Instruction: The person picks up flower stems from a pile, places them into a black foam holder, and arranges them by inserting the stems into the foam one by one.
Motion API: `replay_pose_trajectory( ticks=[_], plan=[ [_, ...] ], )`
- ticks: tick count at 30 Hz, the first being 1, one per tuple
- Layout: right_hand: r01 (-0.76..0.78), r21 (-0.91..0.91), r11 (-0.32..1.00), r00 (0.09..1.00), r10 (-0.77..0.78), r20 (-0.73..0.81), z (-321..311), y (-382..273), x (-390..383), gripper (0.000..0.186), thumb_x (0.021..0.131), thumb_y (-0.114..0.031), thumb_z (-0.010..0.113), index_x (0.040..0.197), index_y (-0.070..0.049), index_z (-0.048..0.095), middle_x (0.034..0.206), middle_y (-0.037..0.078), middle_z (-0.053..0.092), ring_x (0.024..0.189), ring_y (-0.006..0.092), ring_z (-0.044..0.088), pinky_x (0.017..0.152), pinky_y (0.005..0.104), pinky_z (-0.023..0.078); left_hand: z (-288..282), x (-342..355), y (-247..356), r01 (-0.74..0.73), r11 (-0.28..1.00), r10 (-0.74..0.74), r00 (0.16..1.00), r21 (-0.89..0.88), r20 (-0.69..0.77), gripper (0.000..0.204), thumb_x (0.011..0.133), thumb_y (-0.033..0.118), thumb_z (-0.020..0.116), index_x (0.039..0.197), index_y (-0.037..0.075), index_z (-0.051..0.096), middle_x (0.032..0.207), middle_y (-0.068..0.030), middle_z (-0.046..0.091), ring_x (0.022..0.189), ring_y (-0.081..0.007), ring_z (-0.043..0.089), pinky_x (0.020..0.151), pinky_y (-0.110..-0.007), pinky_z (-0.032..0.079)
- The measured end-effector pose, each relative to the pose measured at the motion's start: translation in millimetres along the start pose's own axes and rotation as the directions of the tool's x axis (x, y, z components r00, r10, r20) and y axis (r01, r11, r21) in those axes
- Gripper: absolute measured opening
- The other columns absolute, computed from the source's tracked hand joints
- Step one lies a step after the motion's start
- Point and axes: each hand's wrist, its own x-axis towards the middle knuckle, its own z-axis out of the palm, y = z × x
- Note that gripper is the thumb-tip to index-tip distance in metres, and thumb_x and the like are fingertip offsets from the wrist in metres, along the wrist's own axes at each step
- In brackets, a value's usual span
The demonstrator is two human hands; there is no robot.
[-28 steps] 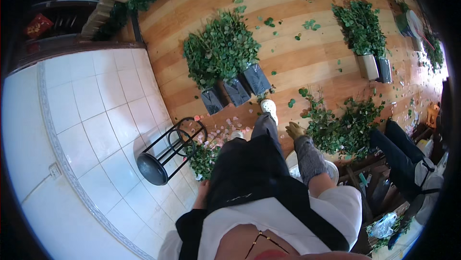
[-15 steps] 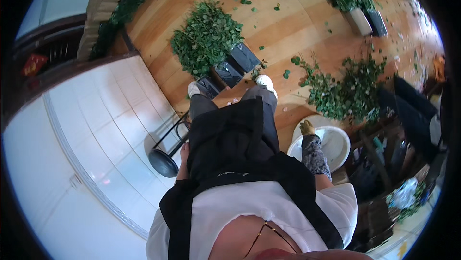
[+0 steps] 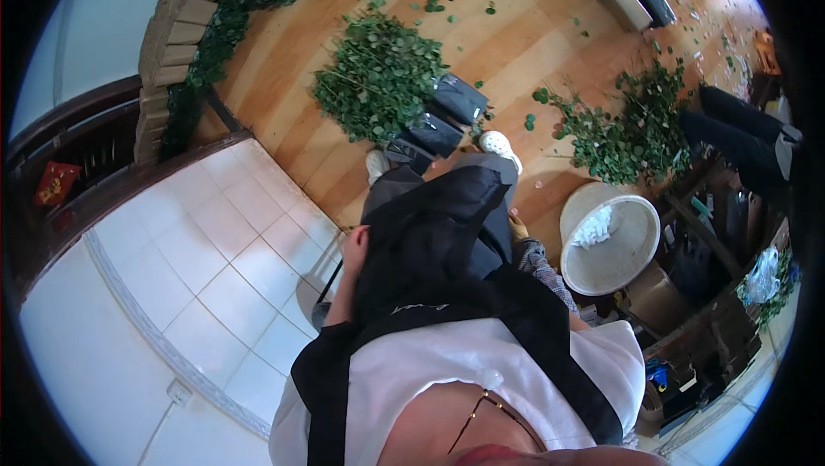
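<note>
My left hand (image 3: 355, 245) hangs beside my black apron (image 3: 430, 238), fingers curled against its left edge; whether they grip it is unclear. My right hand (image 3: 517, 227), in a tan glove under a checked sleeve, hangs by my right leg, its fingers mostly hidden. My two white shoes (image 3: 500, 148) stand just short of dark wrapped bundles (image 3: 455, 98) topped by a leafy green heap (image 3: 369, 66). A white tub (image 3: 636, 242) with white material inside sits right of my right hand. Behind my left arm the black stool (image 3: 311, 303) shows only in part.
More greenery lies on the wooden floor (image 3: 516, 45), at right (image 3: 644, 122), beyond in wrapped bundles (image 3: 640, 6), and along stacked cardboard (image 3: 168, 45) at upper left. A tiled wall (image 3: 215, 234) borders my left. Another person's dark-clothed legs (image 3: 739, 131) and a cluttered shelf (image 3: 705, 251) are at right.
My feet have moved in front of the wrapped bundles. My left hand has risen beside the apron. My right hand has drawn in toward my leg, leaving the tub in fuller view.
</note>
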Motion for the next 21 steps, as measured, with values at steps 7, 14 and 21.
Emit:
replay_pose_trajectory(
  ticks=[7,14,21],
  plan=[
    [0.08,-0.325,0.942,0.992,-0.107,-0.066,58.2,50.9,7.9,0.039,0.093,-0.019,0.062,0.127,0.002,0.059,0.116,0.015,0.068,0.108,0.0243,0.063,0.094,0.0342,0.048,-47.1,4.3,-121.4,0.127,0.967,-0.116,0.991,-0.219,0.065,0.023,0.097,0.021,0.056,0.109,0.004,0.067,0.098,-0.0153,0.069,0.093,-0.0263,0.067,0.083,-0.035,0.051],
    [-0.318,-0.674,0.666,0.898,-0.015,-0.439,82.0,95.6,-139.2,0.046,0.09,-0.026,0.065,0.126,0.002,0.06,0.126,0.019,0.064,0.117,0.0304,0.06,0.098,0.0358,0.046,-122.3,58.7,-280.4,0.129,0.979,-0.094,0.972,-0.157,0.213,0.025,0.093,0.022,0.06,0.105,0.002,0.069,0.096,-0.0158,0.071,0.088,-0.0278,0.069,0.078,-0.037,0.053],
    [-0.18,-0.387,0.905,0.905,-0.002,-0.426,126.4,178.0,-187.9,0.046,0.089,-0.026,0.066,0.126,0.002,0.06,0.126,0.019,0.064,0.117,0.0305,0.059,0.098,0.036,0.046,-125.0,81.6,-237.2,-0.073,0.996,0.071,0.997,0.053,0.039,0.023,0.092,0.021,0.059,0.104,0.004,0.069,0.094,-0.0165,0.071,0.088,-0.0286,0.068,0.078,-0.038,0.053]
  ],
)
